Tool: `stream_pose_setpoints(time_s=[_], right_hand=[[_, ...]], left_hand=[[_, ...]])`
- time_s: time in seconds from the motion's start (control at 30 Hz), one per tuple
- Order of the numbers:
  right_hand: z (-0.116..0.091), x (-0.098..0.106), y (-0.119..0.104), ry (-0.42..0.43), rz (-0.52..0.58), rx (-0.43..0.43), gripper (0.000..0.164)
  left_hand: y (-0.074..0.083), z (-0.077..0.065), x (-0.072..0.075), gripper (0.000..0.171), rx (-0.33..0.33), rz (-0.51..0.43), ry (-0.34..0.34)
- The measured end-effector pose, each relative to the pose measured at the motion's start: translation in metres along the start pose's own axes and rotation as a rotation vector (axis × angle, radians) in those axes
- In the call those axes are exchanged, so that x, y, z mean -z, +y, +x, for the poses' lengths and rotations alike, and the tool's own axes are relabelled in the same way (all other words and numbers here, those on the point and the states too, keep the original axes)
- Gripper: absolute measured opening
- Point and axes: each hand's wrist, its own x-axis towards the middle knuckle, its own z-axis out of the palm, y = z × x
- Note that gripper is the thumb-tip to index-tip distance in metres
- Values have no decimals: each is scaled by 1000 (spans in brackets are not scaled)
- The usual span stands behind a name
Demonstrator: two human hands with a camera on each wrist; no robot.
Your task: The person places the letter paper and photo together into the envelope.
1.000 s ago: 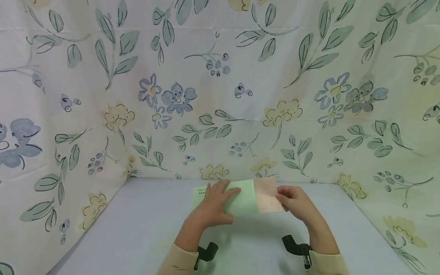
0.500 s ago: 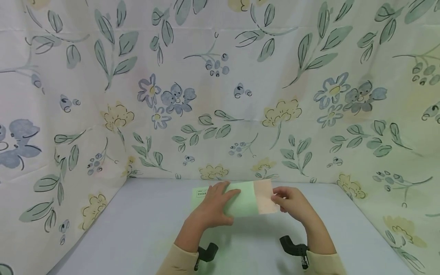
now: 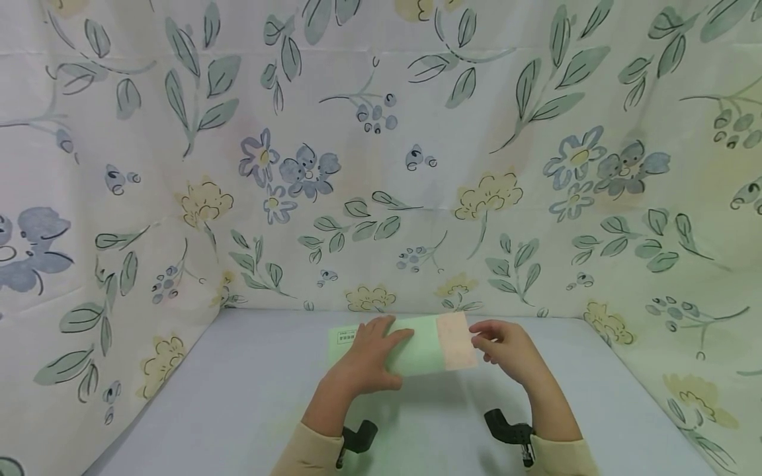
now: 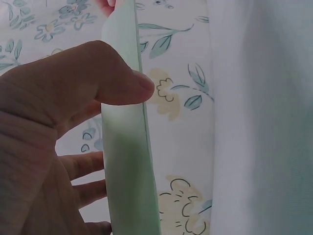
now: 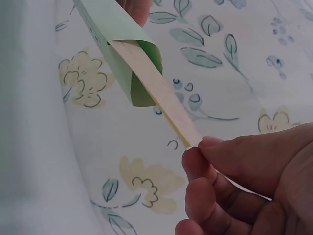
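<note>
A pale green paper sleeve [image 3: 419, 345], with a small printed label near its left end, is held above the table by my left hand [image 3: 366, 360]. The thumb [image 4: 122, 81] lies across one long edge while the other fingers support the far side. From the sleeve's open right end juts a flat pale pink card-like piece [image 3: 457, 340]. My right hand [image 3: 508, 350] pinches the outer end of this pink piece between thumb and fingertips, plainest in the right wrist view, where a yellow edge [image 5: 168, 120] shows along it. The part inside the sleeve is hidden.
A white table [image 3: 238, 390] spreads beneath both hands. Floral cloth [image 3: 381, 165] hangs behind it and along both sides. Black camera mounts [image 3: 360, 436] are strapped at the wrists.
My right hand has shifted slightly left, and less of the pink piece now sticks out of the sleeve. The left hand and sleeve have barely moved.
</note>
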Motion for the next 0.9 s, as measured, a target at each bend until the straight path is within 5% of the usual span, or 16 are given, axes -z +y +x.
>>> stream_pose_setpoints(time_s=[0.9], right_hand=[[0, -10, -1, -75, -14, 44, 24]], left_hand=[[4, -1, 1, 79, 40, 2, -58]])
